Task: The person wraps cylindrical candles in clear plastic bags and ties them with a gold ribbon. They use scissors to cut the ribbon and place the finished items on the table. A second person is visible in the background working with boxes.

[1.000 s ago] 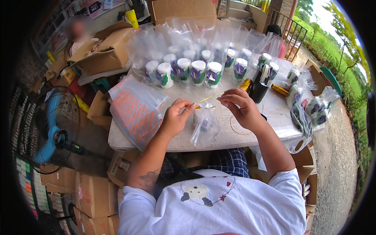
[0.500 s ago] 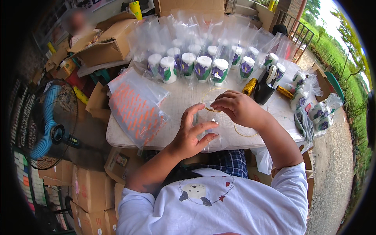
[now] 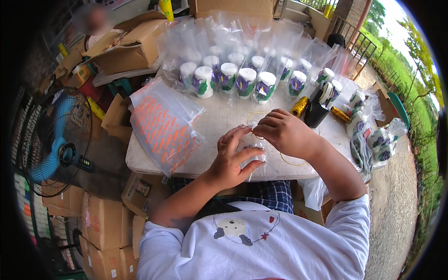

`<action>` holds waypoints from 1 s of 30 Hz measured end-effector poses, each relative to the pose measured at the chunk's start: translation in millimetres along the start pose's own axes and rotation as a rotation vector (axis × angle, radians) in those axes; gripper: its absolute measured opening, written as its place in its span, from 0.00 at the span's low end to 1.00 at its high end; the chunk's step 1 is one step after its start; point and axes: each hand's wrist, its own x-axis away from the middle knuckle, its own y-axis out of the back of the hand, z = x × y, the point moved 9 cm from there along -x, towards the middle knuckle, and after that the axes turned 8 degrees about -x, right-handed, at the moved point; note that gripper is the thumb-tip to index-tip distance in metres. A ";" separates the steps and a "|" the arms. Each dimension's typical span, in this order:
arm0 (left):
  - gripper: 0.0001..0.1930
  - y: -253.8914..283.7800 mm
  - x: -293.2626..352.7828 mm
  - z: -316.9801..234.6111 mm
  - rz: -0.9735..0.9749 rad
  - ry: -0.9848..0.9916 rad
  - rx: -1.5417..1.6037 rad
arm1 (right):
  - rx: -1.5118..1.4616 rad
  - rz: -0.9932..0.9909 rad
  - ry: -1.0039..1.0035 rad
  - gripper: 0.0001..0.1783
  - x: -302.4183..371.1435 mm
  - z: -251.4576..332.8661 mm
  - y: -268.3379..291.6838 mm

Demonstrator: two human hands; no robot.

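At the table's near edge, my left hand (image 3: 233,161) curls its fingers and thumb around a clear plastic bag (image 3: 256,175). What the bag contains is mostly hidden behind the hand. My right hand (image 3: 287,133) is closed at the bag's upper part, pinching a thin gold cord (image 3: 293,164). The cord loops out across the tabletop on both sides of this hand. Its fingertips almost meet those of my left hand. Beyond them stand several white candle-like cylinders (image 3: 204,82) with purple flowers and green leaves, each in an upright clear bag.
Flat bags with orange print (image 3: 163,126) lie left on the white table (image 3: 214,116). Right are gold spools (image 3: 299,106), a black holder (image 3: 315,113), a grey cloth (image 3: 360,151) and wrapped cylinders (image 3: 381,140). A fan (image 3: 63,149) and cartons (image 3: 107,224) stand left; a person sits behind.
My left fingers have closed in around the clear bag from a more spread pose. My right hand has shifted slightly down and right, drawing the cord loop in close to the bag.
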 end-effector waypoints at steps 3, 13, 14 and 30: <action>0.15 -3.4 3.2 6.4 -0.001 0.004 0.054 | -0.062 -0.037 -0.035 0.09 2.5 -1.4 1.1; 0.14 1.1 1.2 5.5 -0.017 0.020 0.045 | -0.179 -0.128 -0.079 0.10 9.3 -9.0 6.7; 0.14 -0.6 2.1 6.8 -0.018 0.020 0.042 | -0.167 -0.112 -0.072 0.09 8.6 -7.9 5.3; 0.12 0.6 2.2 6.8 0.003 0.051 0.054 | -0.226 -0.200 -0.130 0.12 15.7 -12.5 9.1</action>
